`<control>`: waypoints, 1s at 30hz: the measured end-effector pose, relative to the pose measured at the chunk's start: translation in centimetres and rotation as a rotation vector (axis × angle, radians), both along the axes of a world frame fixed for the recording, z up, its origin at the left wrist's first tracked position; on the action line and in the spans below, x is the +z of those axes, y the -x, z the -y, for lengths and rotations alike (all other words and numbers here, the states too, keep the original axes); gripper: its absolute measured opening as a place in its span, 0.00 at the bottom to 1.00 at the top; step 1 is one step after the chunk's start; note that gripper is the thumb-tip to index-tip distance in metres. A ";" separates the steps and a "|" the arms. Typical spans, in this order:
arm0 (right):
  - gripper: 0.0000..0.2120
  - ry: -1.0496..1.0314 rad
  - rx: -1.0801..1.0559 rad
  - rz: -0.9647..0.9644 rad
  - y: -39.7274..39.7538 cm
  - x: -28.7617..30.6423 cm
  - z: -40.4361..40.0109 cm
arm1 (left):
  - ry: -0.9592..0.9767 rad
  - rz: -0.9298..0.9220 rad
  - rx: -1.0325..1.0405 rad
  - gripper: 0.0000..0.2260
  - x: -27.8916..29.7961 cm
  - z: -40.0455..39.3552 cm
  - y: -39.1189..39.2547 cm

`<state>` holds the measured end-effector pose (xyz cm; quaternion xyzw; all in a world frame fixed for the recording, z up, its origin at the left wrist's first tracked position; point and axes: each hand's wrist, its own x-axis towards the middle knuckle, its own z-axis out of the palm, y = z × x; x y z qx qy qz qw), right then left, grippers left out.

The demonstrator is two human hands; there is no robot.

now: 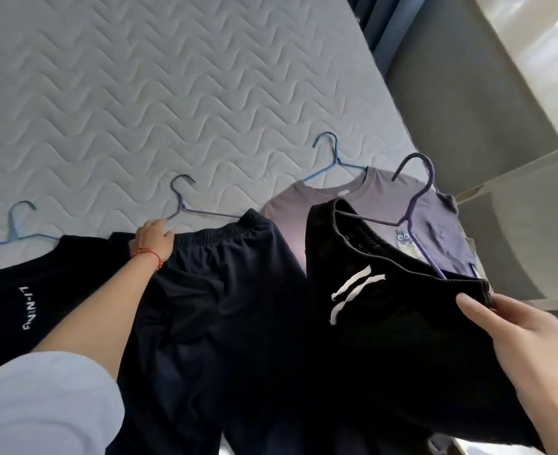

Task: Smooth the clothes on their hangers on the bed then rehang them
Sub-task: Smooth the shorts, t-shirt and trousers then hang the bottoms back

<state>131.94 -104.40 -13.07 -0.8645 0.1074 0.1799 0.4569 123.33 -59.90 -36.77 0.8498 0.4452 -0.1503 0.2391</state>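
Bed: a quilted grey mattress with a wavy stitch fills the upper left; four garments on hangers lie in a row along its near edge.
Navy trousers: dark trousers lie flat in the middle of the row, elastic waistband toward the far side, on a dark blue hanger whose hook rests on the mattress.
Black shorts: black shorts with white stripes sit to the right, partly lifted, overlapping the purple shirt; a purple hanger runs through the waistband with its hook raised.
Black shirt: a black T-shirt with white lettering lies at the far left on a light blue hanger.
Purple shirt: a grey-purple T-shirt with a small cartoon print lies beneath the shorts, on a blue hanger.
Left hand: the left hand, red string at the wrist, curls onto the trousers' waistband by the hanger shoulder; it seems to grip the cloth, though the fingertips are hidden.
Right hand: the right hand holds the right edge of the black shorts, thumb on top of the fabric.
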 end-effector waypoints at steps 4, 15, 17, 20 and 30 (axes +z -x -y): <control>0.03 0.002 -0.015 -0.043 0.1 -1.8 -0.4 | -0.001 -0.089 -0.027 0.21 -3.2 -1.7 -0.9; 0.38 -0.022 -0.024 -0.125 0.2 -5.4 0.3 | -0.240 -0.095 -0.042 0.14 -7.2 -3.6 -2.3; 0.39 -0.046 -0.033 -0.139 0.4 -5.7 0.4 | -0.196 0.023 0.009 0.13 -6.9 -3.4 -2.9; 0.39 -0.056 -0.057 -0.129 0.8 -5.8 1.0 | -0.103 0.253 0.011 0.10 -5.5 -2.2 -3.9; 0.40 -0.058 -0.083 -0.044 1.7 -2.9 4.9 | 0.054 0.450 -0.014 0.11 0.5 1.6 -5.9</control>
